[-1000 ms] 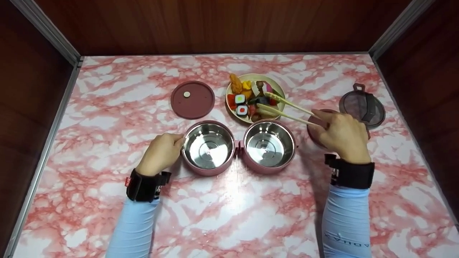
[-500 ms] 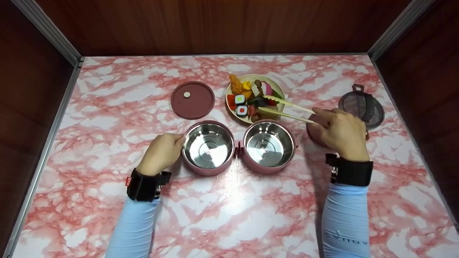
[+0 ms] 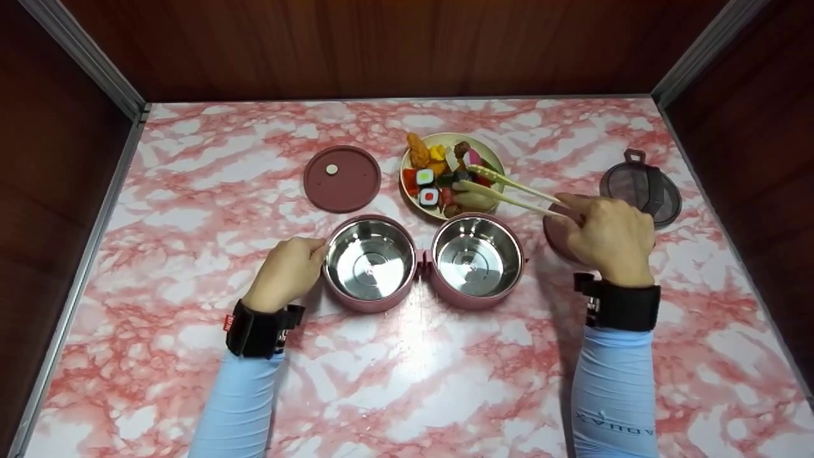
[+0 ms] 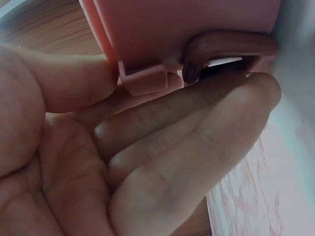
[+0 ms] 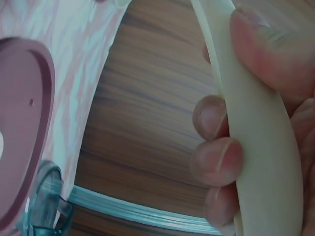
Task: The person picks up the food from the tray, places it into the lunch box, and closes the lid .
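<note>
My left hand point(image 3: 289, 270) holds the left side of a pink steel-lined pot point(image 3: 371, 264). In the left wrist view its thumb and fingers close about a pink clip point(image 4: 147, 80) at the wall, beside a darker handle point(image 4: 231, 45). My right hand point(image 3: 613, 242) grips pale yellow tongs point(image 3: 518, 187), with fingers wrapped round them in the right wrist view. The tongs' spread tips hover over or touch food pieces on a cream plate point(image 3: 493, 147); contact cannot be made out. Two sushi rolls point(image 3: 427, 186) and several other pieces lie there.
A second pink pot point(image 3: 478, 257) stands against the first. A dark red lid point(image 3: 342, 178) lies left of the plate. Another dark red lid point(image 3: 559, 235) is partly under my right hand, beside a grey see-through lid point(image 3: 639, 191). Wooden walls point(image 3: 394, 51) enclose the table.
The tongs' tips have shifted slightly over the right half of the plate, and some food there has been nudged. My left hand and both pots have stayed in place.
</note>
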